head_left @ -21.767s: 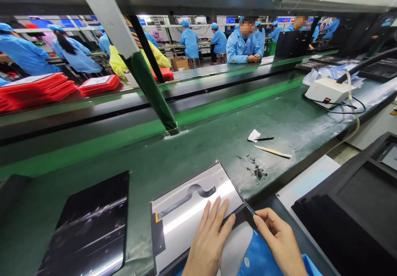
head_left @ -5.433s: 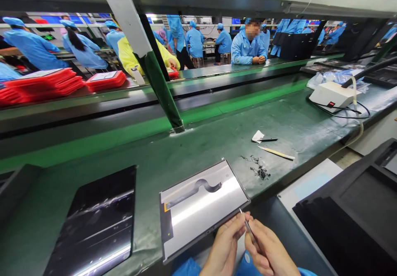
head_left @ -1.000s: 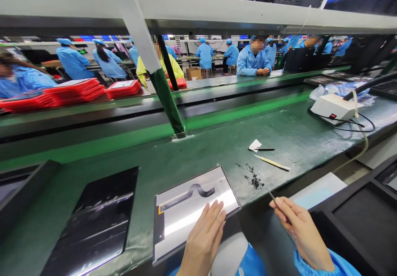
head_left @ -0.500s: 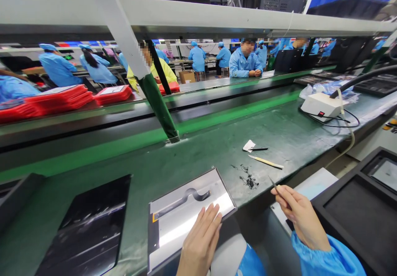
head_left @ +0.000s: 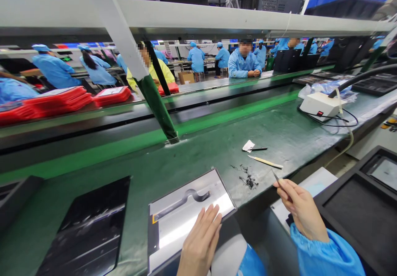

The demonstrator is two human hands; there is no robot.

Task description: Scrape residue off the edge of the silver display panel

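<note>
A silvery display panel (head_left: 186, 214) with a dark flex cable lies face down at the near edge of the green bench (head_left: 217, 143). My left hand (head_left: 201, 243) rests flat on its near right part, fingers stretched out. My right hand (head_left: 299, 207) is off to the right of the panel, over the bench edge, pinched on thin tweezers (head_left: 276, 177) whose tip points up toward a small pile of black scraps (head_left: 249, 181).
A black glossy panel (head_left: 89, 230) lies left of the silvery one. A pale stick (head_left: 265, 162), a black pen and a white scrap (head_left: 248, 145) lie beyond the scraps. A white box with cables (head_left: 321, 104) sits far right. Black trays (head_left: 366, 201) stand at right. Workers in blue sit across the line.
My right hand with the tweezers has drifted slightly right and up, past the bench edge. My left hand stays flat on the panel.
</note>
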